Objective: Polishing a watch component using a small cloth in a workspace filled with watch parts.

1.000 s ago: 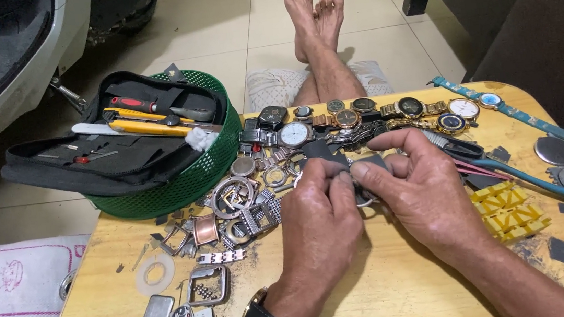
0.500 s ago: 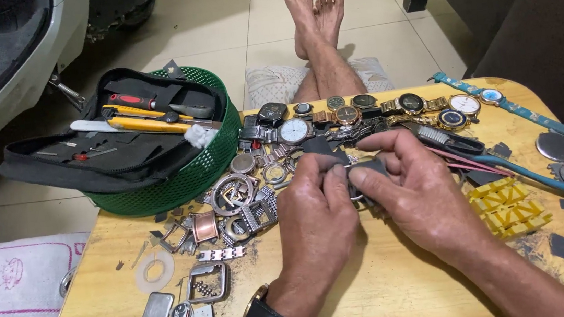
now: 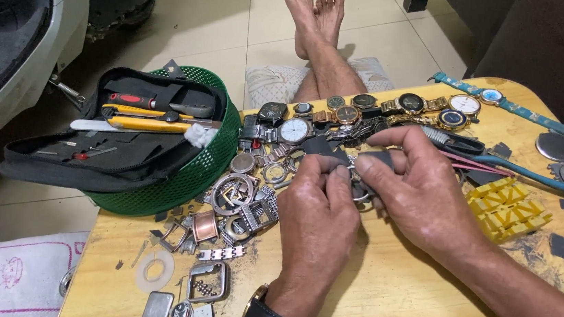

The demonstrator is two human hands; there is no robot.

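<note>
Above the round wooden table [image 3: 391, 293], the left hand [image 3: 318, 213] and right hand [image 3: 412, 191] together pinch a small dark grey cloth [image 3: 326, 153] around a half-hidden metal watch case [image 3: 361, 189].

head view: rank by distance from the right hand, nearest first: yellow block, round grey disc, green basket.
From the right hand:
1. Yellow block, just to its right on the table.
2. Round grey disc, farther right, near the table's edge.
3. Green basket, far across on the left, beyond the left hand.
</note>
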